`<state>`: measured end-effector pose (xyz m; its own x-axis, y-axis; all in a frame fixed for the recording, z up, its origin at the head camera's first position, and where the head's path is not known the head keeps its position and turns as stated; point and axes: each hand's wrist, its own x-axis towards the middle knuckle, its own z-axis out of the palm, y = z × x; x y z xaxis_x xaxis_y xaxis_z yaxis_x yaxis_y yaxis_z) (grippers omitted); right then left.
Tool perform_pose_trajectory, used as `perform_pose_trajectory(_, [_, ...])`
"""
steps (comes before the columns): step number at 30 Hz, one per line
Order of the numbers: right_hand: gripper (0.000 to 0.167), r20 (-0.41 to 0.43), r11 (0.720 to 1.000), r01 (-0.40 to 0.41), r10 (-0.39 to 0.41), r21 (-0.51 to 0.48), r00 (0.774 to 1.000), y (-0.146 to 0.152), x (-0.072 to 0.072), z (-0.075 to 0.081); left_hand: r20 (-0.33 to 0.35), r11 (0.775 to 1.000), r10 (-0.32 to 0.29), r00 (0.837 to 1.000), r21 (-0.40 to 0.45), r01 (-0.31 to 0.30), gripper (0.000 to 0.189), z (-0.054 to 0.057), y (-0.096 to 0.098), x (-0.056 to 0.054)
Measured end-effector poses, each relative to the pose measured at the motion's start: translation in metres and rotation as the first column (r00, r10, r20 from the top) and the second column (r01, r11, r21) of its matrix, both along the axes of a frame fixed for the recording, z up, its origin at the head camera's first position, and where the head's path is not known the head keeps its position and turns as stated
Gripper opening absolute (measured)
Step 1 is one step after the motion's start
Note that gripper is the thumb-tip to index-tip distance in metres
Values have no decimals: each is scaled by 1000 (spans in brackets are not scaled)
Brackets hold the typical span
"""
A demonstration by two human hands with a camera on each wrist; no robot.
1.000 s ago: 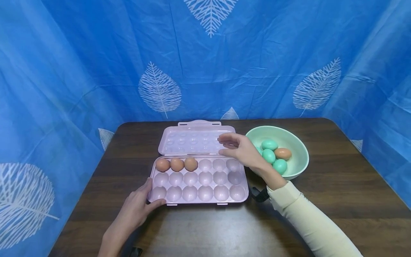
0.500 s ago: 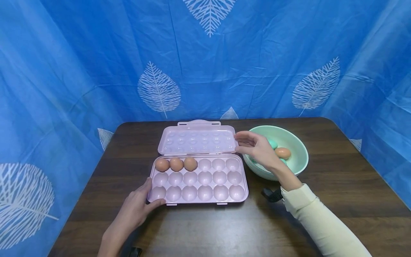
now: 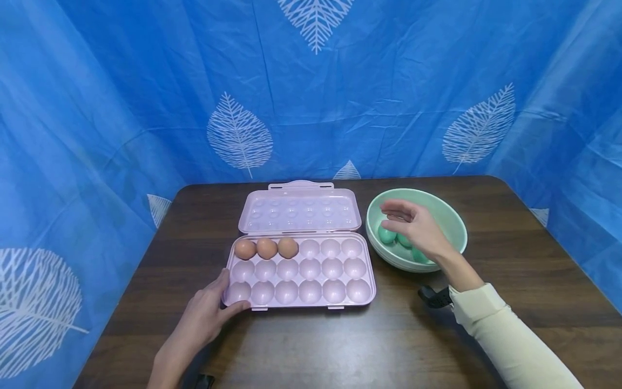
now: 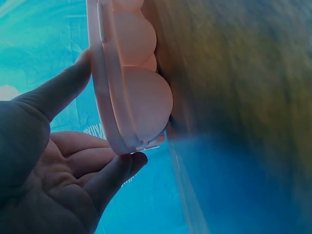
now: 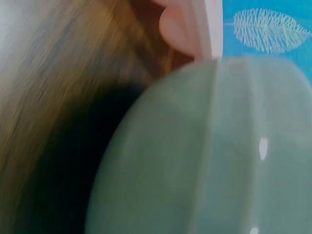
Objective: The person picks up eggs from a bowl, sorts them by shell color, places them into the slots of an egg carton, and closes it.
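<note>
1. The left hand (image 3: 206, 308) grips the near left corner of a pale pink egg tray (image 3: 310, 269), thumb on the front edge, fingers against the left end.
2. The tray lies on a dark wood-grain surface (image 3: 311, 351), its lid (image 3: 301, 213) folded back behind it.
3. Three brown eggs (image 3: 266, 248) sit side by side in the back row, filling its three left cups.
4. The right hand (image 3: 418, 229) is over a pale green bowl (image 3: 449, 221) just right of the tray, thumb and fingers parted, grasping nothing visible.
5. Green eggs (image 3: 387, 234) lie in the bowl, partly hidden by that hand.
6. A blue curtain (image 3: 359, 97) with white leaves hangs behind.
</note>
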<state>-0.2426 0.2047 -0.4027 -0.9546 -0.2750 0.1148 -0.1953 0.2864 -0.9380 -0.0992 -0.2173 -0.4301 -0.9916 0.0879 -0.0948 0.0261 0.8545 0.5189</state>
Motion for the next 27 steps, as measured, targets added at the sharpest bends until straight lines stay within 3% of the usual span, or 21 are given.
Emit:
perform_pose_trajectory(13, [50,-70,993,50,-43,104,997,37,5,0,-4,1000,-8,1000,-16,8,96,-1,1,0])
perform_pose_trajectory(19, [49,-100,975,99,-81,199,992,47,4,-2,17,1000,4,1000,-12,-4,96,-1,1,1])
perform_pose_trajectory(27, [50,-52,957,130,-121,260,991,58,0,-2,12,1000,3,1000,-14,-3,96,0,1,0])
